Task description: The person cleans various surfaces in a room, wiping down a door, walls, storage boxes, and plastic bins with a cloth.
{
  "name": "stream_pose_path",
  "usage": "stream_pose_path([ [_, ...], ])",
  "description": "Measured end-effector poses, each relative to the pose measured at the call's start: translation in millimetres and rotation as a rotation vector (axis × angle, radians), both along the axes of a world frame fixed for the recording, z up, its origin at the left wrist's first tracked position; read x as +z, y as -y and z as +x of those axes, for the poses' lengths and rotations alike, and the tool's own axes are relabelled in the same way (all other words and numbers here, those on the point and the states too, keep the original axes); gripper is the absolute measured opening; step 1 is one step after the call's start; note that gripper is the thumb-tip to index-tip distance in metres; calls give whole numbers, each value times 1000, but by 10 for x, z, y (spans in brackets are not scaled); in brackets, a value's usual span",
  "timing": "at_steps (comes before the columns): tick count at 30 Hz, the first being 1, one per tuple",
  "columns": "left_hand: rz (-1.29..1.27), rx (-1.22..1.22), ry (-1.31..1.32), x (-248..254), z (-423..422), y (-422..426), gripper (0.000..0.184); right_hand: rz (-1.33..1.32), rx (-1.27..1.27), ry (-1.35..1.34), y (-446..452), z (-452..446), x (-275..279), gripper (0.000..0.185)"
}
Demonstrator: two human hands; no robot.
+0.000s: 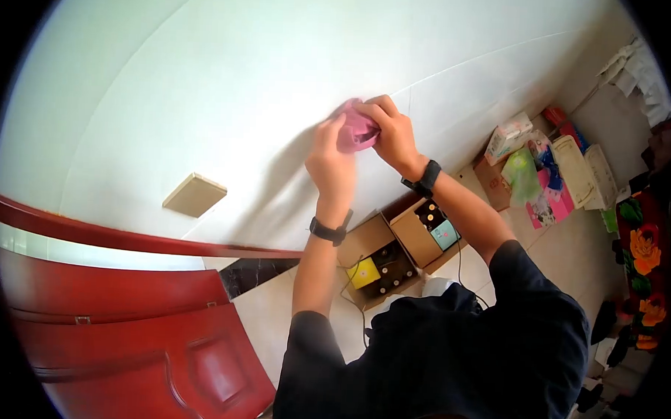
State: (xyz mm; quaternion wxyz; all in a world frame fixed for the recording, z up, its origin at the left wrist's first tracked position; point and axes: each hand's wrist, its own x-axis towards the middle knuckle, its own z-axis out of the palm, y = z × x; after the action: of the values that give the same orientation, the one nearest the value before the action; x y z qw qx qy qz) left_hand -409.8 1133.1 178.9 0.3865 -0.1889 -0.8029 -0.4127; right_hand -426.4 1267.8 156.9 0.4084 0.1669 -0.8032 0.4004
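Note:
Up against the pale wall (229, 87), both my hands are raised and close together on a small pink item (353, 127). It looks soft or cup-like, with a dark hollow showing near its lower right; its exact kind cannot be made out. My left hand (330, 159) grips its left side, thumb toward the item. From the right, my right hand (396, 138) has bent fingers closed on its upper right edge. Some fingertips are hidden behind the pink item. Each wrist wears a black band.
A beige wall switch plate (195, 195) sits left of my arms. Below is a red wooden door (146, 351). Open cardboard boxes (369, 240) holding bottles stand on the floor by the wall. Cartons and bags (525, 175) are piled at right, near a flowered cloth (644, 250).

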Motion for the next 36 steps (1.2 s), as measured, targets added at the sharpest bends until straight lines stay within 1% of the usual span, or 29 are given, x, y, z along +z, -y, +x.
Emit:
stream_pose_path([
  [1, 27, -1, -7, 77, -31, -102, 29, 11, -9, 5, -82, -34, 79, 46],
  [4, 24, 3, -71, 170, -132, -391, 28, 39, 11, -21, -417, -72, 303, 42],
  [9, 14, 29, -51, 235, -289, -1025, 27, 72, 11, -22, -1088, -273, 342, 41],
  [14, 12, 94, -21, 152, -385, -1807, 29, 39, 66, 12, -1859, -424, 215, 40],
  [17, 18, 141, -45, -10, -451, -2239, 30, 10, 83, 30, -2224, -521, 47, 40],
  [21, 37, 194, 41, -173, -414, -2533, 29, -44, 175, 45, -2454, -624, -193, 36],
  [24, 47, 228, 13, -171, -387, -2636, 30, -34, 250, 56, -2540, -612, -231, 36],
  [26, -18, 290, 8, -139, -365, -2699, 33, -13, 290, 56, -2605, -643, -167, 36],
  [28, -70, 302, -28, -80, -384, -2807, 34, -9, 266, 22, -2734, -678, -131, 36],
  [32, -119, 235, -71, 57, -581, -3185, 34, -17, 153, -33, -3175, -778, -27, 40],
  [34, -119, 202, -82, 123, -646, -3433, 33, -22, 119, -59, -3397, -821, -22, 48],
  [36, -112, 191, -74, 92, -696, -3563, 32, -48, 91, -87, -3505, -831, -29, 45],
])
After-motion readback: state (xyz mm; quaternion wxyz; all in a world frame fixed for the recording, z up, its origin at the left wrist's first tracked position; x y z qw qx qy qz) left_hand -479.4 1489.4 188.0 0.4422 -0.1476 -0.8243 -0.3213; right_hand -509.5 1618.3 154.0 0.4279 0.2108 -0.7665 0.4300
